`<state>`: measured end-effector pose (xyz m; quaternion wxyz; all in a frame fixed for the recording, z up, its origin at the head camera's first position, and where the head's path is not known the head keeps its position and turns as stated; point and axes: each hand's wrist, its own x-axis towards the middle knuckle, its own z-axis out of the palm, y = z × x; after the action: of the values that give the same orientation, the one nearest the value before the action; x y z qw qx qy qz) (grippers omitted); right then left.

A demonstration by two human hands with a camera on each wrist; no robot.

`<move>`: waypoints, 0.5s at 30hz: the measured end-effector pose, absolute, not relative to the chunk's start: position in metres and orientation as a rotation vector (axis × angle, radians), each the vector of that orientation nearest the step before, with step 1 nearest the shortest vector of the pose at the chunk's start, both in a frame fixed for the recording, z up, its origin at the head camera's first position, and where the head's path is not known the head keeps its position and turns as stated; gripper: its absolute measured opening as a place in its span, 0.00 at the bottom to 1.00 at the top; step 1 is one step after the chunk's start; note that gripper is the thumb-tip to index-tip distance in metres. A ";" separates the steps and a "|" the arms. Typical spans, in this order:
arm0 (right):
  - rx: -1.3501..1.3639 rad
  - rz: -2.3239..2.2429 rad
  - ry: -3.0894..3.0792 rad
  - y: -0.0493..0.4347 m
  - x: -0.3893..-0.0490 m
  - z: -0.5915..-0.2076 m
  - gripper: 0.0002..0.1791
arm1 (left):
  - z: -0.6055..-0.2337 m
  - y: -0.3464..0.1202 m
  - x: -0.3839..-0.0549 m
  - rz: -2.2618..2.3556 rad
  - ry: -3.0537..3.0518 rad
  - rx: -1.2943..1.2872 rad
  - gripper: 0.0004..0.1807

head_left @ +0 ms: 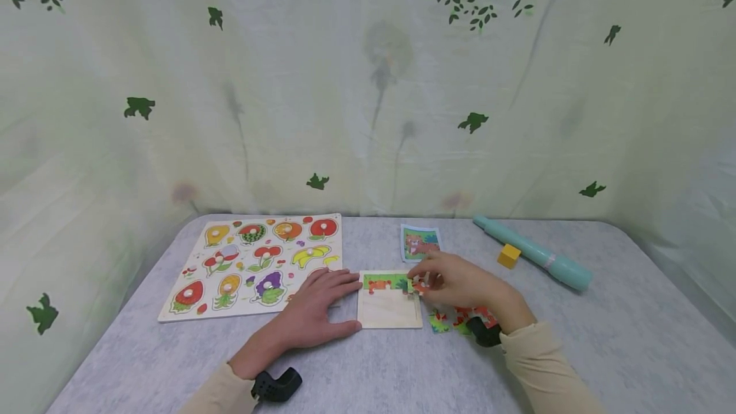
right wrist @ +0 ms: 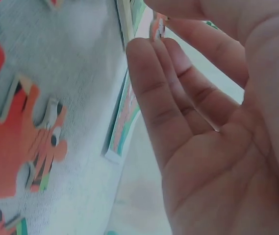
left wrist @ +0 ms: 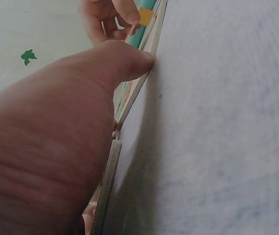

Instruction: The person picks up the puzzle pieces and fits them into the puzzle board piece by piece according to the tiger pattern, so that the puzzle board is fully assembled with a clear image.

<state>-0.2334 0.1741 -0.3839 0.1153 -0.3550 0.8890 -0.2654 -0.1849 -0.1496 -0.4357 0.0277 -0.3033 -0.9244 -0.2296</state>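
Observation:
Between the hands lies a small wooden puzzle tray (head_left: 388,313), its upper edge filled with green and orange puzzle pieces (head_left: 379,283). My left hand (head_left: 313,308) lies with fingers extended over the corner of the fruit board; its fingertips and thumb touch the tray's left edge. In the left wrist view the thumb (left wrist: 137,62) presses against that edge. My right hand (head_left: 462,283) pinches a puzzle piece (head_left: 417,285) over the tray's upper right corner. Only a sliver of the held piece (right wrist: 158,27) shows in the right wrist view. Loose tiger-patterned pieces (right wrist: 19,142) lie beneath the right wrist.
A large fruit peg board (head_left: 170,316) lies at the left. Behind the tray is a picture card (head_left: 421,245) with a blue-white border. A yellow cube (head_left: 508,256) sits beside a long teal tube-shaped object (head_left: 566,271) at the right. A leaf-print curtain (head_left: 345,114) hangs behind the table.

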 end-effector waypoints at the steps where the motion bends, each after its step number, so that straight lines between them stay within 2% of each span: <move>1: -1.043 -0.778 2.611 0.173 -0.233 -0.384 0.17 | -0.436 -0.149 -0.185 -0.708 -2.855 -0.935 0.37; 15: -1.105 -0.786 2.662 0.148 -0.229 -0.390 0.18 | -0.436 -0.149 -0.185 -0.675 -2.860 -0.928 0.38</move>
<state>-0.2292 0.1481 -0.3900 0.0768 -0.3687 0.8885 -0.2623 -0.1854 -0.1494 -0.4360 0.0298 -0.3010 -0.9277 -0.2188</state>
